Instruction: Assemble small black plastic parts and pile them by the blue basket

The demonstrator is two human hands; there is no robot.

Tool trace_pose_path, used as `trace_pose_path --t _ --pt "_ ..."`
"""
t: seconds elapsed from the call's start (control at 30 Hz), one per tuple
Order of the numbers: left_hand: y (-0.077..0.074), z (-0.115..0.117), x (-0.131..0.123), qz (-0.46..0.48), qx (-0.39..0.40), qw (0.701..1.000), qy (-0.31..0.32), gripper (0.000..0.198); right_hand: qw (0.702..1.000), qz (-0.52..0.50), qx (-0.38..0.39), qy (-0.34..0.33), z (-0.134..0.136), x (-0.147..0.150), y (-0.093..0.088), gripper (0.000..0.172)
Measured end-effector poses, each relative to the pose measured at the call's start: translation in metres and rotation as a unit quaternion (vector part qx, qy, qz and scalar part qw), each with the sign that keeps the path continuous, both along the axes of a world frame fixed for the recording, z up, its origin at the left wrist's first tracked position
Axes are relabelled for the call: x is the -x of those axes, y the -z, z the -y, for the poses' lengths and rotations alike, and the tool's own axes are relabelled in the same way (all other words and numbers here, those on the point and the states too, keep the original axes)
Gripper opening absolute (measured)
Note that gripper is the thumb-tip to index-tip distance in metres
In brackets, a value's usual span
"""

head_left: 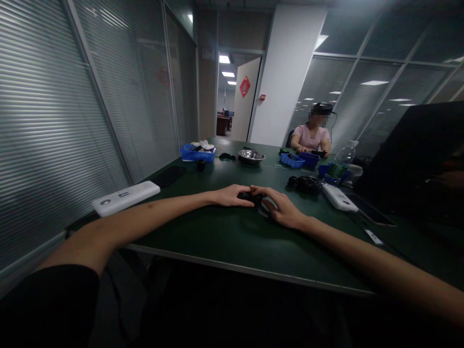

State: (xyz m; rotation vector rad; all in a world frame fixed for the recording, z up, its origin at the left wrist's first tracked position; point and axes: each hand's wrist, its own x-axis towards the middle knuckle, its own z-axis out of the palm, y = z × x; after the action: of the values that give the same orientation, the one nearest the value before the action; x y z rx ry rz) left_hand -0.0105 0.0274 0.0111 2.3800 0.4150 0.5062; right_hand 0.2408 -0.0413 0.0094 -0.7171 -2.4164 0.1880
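Note:
A small black object [256, 198] sits low over the green table [217, 232], between my two hands. Its exact kind cannot be made out, since fingers cover much of it. My left hand [232, 195] grips it from the left, thumb and fingers on either side. From the right, my right hand [282, 207] bends its fingers down onto the same object. The fingertips of both hands nearly meet above it. Something pale, too blurred to name, shows under my right hand.
Left: a white power bank [126, 197], a black pad [168, 176]. Behind: a blue basket [198, 153], a metal bowl [252, 155]. Right: black parts [306, 184], another white power bank [339, 197], a phone [373, 210], a plastic bottle [342, 162]. A person [311, 135] sits across.

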Motion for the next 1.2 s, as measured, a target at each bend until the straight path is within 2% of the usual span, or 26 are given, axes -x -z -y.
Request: trace_pose_path --t 0.2,0.43,0.57,0.9,1.2 --pt "0.0046 -0.0052 -0.0001 0.003 0.003 1.0 -0.005 0.054 0.999 0.025 -0.036 0.009 0.0033 0.0012 -0.0033 0.048" --pt "0.0046 -0.0045 -0.0009 0.002 -0.009 1.0 -0.003 0.054 0.986 0.034 -0.125 0.104 0.0048 0.0068 -0.0021 0.039" --pt "0.0043 -0.0049 -0.001 0.003 -0.007 1.0 -0.002 0.055 0.982 0.041 -0.141 0.119 0.0029 0.0063 -0.0004 0.039" --pt "0.003 -0.0035 -0.0004 -0.001 -0.016 1.0 -0.013 0.057 0.994 0.024 -0.094 0.057 0.0051 0.0073 -0.0034 0.038" --pt "0.0038 -0.0048 -0.0002 0.015 -0.004 1.0 0.017 0.053 0.998 0.025 -0.047 0.036 0.0033 0.0028 -0.0012 0.045"
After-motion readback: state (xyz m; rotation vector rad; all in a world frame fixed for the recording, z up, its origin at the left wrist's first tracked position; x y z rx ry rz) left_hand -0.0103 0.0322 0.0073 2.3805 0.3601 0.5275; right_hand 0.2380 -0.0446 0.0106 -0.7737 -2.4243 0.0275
